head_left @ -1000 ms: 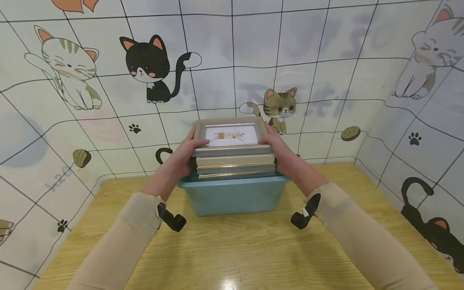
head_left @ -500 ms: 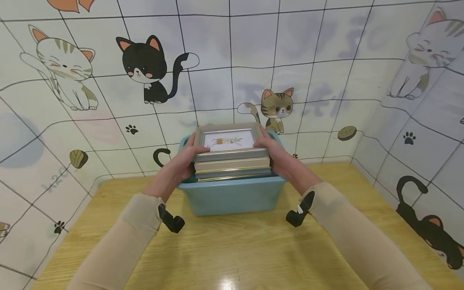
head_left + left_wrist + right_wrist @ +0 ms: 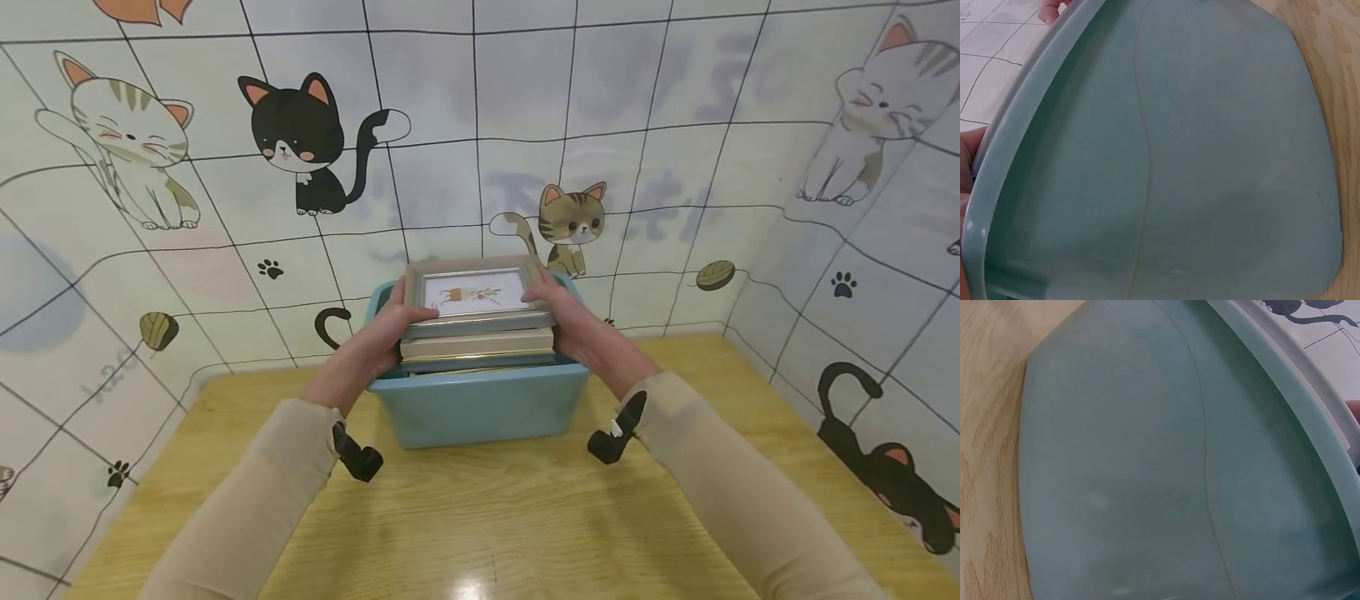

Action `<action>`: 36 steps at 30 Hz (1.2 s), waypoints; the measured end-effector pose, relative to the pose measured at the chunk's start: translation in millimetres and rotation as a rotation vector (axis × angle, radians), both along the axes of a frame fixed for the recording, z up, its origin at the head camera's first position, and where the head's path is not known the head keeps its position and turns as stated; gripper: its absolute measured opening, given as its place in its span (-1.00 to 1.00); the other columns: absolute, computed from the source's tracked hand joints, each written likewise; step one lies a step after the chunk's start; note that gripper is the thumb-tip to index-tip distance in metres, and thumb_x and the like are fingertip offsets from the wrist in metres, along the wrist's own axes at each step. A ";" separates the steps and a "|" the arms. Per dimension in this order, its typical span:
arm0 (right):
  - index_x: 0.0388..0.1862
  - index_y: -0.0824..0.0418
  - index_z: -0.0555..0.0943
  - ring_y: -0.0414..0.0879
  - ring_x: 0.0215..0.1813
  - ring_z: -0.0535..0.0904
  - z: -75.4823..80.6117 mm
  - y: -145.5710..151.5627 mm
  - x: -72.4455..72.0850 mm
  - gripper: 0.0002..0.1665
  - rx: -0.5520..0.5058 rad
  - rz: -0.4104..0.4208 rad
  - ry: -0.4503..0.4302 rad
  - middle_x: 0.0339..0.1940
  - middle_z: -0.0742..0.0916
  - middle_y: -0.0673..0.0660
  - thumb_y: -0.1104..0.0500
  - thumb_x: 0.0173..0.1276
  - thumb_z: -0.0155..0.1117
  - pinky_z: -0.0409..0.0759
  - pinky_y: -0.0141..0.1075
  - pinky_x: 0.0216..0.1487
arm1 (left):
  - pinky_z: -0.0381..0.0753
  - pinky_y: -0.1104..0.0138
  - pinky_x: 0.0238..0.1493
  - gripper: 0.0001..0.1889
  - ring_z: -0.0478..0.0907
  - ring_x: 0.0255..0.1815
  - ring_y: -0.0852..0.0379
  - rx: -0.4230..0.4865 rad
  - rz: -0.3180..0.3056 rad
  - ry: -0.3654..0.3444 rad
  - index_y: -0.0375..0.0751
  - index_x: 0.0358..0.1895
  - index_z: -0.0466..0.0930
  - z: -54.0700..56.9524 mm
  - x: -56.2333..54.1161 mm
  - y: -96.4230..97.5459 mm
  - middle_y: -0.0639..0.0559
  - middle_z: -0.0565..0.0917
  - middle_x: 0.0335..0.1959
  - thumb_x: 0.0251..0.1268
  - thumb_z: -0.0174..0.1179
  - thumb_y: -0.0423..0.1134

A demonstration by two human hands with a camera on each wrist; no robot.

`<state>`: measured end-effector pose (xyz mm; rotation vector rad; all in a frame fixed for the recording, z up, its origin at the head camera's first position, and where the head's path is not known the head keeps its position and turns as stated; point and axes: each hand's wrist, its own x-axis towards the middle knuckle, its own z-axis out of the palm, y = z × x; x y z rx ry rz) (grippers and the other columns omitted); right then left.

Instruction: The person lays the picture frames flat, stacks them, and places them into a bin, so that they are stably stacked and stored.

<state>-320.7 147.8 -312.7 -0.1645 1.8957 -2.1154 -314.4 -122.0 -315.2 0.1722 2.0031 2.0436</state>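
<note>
A stack of picture frames [image 3: 477,342] sits partly inside a light blue plastic bin [image 3: 480,408] in the head view. The top picture frame [image 3: 487,322] is silver-grey, lying face up, with a small plant print inside. On its left side my left hand [image 3: 373,340] grips the stack, thumb over the frame's front corner. My right hand [image 3: 572,321] holds the opposite side the same way. Fingers below the top frame are mostly hidden. Both wrist views are filled by the bin's outer wall [image 3: 1235,137], and the right one shows its rim [image 3: 1285,394] too.
The bin stands on a wood-grain table [image 3: 480,517] close to the back wall [image 3: 450,100], which is covered with cat drawings and grid lines. A side wall [image 3: 862,317] rises at the right and another [image 3: 67,350] at the left.
Both hands have lowered the stack a little into the bin, so less of the lower frames shows above the front rim. The head view has shifted slightly.
</note>
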 end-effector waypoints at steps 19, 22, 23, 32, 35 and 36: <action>0.70 -0.32 -0.30 0.17 0.37 0.21 -0.3 -0.2 -1.1 0.13 -0.001 0.005 0.002 0.53 0.15 0.21 0.17 0.36 0.08 0.26 0.03 0.34 | 0.03 -0.11 0.51 -0.01 0.08 0.48 -0.16 -0.055 -0.007 0.065 0.21 0.67 -0.36 0.9 3.8 2.0 -0.13 0.06 0.54 0.42 0.14 -0.37; 0.70 -0.32 -0.32 0.18 0.42 0.16 0.2 0.3 -1.7 0.15 0.005 -0.008 -0.004 0.57 0.11 0.19 0.16 0.36 0.10 0.17 0.07 0.41 | 0.03 -0.10 0.51 -0.01 0.08 0.47 -0.15 -0.060 -0.005 0.078 0.21 0.66 -0.35 1.1 3.2 3.2 -0.11 0.07 0.53 0.42 0.14 -0.37; 0.70 -0.31 -0.33 0.18 0.44 0.13 0.4 0.4 -1.9 0.15 0.005 -0.009 -0.004 0.58 0.08 0.18 0.16 0.36 0.10 0.13 0.08 0.44 | 0.03 -0.10 0.51 -0.01 0.07 0.48 -0.15 -0.063 -0.004 0.078 0.21 0.67 -0.36 1.4 3.1 3.4 -0.11 0.07 0.54 0.43 0.14 -0.37; 0.68 -0.32 -0.41 0.19 0.54 -0.02 0.3 0.1 -2.1 0.23 0.025 -0.028 -0.029 0.66 -0.09 0.14 0.17 0.35 0.17 -0.07 0.10 0.54 | -0.19 -0.09 0.56 0.09 -0.15 0.56 -0.13 -0.091 0.006 0.053 0.25 0.65 -0.58 2.4 4.3 1.7 -0.02 -0.23 0.64 0.44 0.15 -0.33; 0.68 -0.32 -0.43 0.19 0.56 -0.07 0.3 0.5 -2.3 0.24 0.034 -0.033 -0.035 0.67 -0.15 0.14 0.16 0.35 0.18 -0.11 0.11 0.55 | -0.21 -0.10 0.56 0.10 -0.17 0.57 -0.13 -0.093 0.001 0.052 0.25 0.64 -0.59 2.2 3.9 1.3 -0.01 -0.25 0.65 0.44 0.15 -0.33; 0.68 -0.32 -0.44 0.20 0.56 -0.07 0.4 0.5 -2.3 0.25 0.031 -0.032 -0.035 0.67 -0.15 0.15 0.16 0.35 0.18 -0.11 0.10 0.55 | -0.21 -0.09 0.56 0.10 -0.17 0.57 -0.13 -0.095 0.001 0.050 0.25 0.64 -0.60 2.2 3.8 1.2 -0.01 -0.26 0.65 0.44 0.15 -0.33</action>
